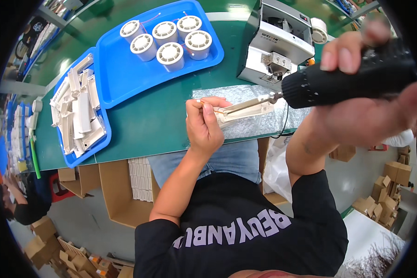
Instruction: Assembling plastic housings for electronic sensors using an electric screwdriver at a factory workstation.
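My right hand (356,92) is wrapped round a black electric screwdriver (306,88), which lies almost level and looms large at the right. Its long metal bit (250,103) points left, the tip at a slim white plastic housing (248,113). At the housing's left end, my left hand (203,123) is closed, thumb and fingers gripping it. A thin orange wire (217,111) runs from those fingers to the housing. Any screw at the bit's tip is too small to make out. Beneath the housing lies a sheet of clear bubble wrap (245,131) on the green table.
A blue tray (118,88) bears several white round units (170,55) with red wires. Left of it, another blue tray (107,134) is heaped with white plastic housings (81,111). A grey and black machine (282,41) stands behind the screwdriver. Cardboard boxes (113,185) sit below the table's edge.
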The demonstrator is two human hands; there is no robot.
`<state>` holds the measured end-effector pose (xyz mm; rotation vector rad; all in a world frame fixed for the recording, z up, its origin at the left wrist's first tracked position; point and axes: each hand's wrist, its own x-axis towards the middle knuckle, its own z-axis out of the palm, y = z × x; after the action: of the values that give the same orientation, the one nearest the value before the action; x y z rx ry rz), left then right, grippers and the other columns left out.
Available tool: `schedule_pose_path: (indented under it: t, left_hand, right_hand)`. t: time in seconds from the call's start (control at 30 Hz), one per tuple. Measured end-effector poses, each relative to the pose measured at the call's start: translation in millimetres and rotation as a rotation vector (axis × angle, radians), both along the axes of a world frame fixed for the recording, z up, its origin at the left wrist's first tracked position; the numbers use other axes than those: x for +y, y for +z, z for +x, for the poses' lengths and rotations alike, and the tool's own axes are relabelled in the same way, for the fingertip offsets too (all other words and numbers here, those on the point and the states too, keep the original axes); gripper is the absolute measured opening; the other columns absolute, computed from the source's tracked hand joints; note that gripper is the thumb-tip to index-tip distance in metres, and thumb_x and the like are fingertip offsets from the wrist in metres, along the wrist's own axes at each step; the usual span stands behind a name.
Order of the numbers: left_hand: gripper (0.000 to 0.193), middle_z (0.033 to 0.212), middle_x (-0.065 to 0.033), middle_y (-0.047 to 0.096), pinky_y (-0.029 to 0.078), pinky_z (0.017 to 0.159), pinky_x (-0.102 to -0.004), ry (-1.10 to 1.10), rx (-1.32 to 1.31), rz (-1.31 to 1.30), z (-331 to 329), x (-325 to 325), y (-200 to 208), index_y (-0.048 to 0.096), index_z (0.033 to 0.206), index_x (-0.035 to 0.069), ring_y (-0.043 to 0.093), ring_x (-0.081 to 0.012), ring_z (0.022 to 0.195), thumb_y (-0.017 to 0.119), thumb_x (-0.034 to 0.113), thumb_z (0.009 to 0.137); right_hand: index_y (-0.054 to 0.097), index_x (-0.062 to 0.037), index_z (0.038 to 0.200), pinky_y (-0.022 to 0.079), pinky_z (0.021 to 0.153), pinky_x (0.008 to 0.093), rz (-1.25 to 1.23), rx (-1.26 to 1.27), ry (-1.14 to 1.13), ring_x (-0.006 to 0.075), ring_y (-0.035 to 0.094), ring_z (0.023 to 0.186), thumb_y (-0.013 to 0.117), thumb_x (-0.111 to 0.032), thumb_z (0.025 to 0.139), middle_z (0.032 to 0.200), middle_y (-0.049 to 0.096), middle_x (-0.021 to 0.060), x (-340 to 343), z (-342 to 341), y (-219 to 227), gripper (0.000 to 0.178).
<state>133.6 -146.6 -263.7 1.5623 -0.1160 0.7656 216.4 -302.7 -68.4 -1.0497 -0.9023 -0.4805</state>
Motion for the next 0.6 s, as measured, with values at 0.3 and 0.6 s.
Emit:
schedule_pose_path:
  t: [0.3,0.6]
  left_hand:
    - [0.011,0.087,-0.0167,0.069,0.053,0.071,-0.033,0.005,0.036,-0.007,-1,-1,2,0.036,0.095,0.001,0.067,-0.0228,0.078,0.037,0.009,0.103]
    - [0.012,0.086,-0.0148,0.07,0.051,0.063,-0.0287,0.054,0.022,-0.017,0,1,-1,0.036,0.095,0.001,0.065,-0.0176,0.069,0.038,0.01,0.103]
  right_hand:
    - [0.045,0.0041,0.114,0.044,0.059,0.0306,-0.004,0.019,0.054,0.0176,0.053,0.07,0.05,-0.063,0.091,0.1,0.05,0.015,2,8,-16,0.071]
    - [0.048,0.0026,0.108,0.044,0.06,0.0303,0.002,0.025,0.106,0.0171,0.052,0.069,0.05,-0.067,0.089,0.091,0.05,0.0109,5,14,-33,0.072]
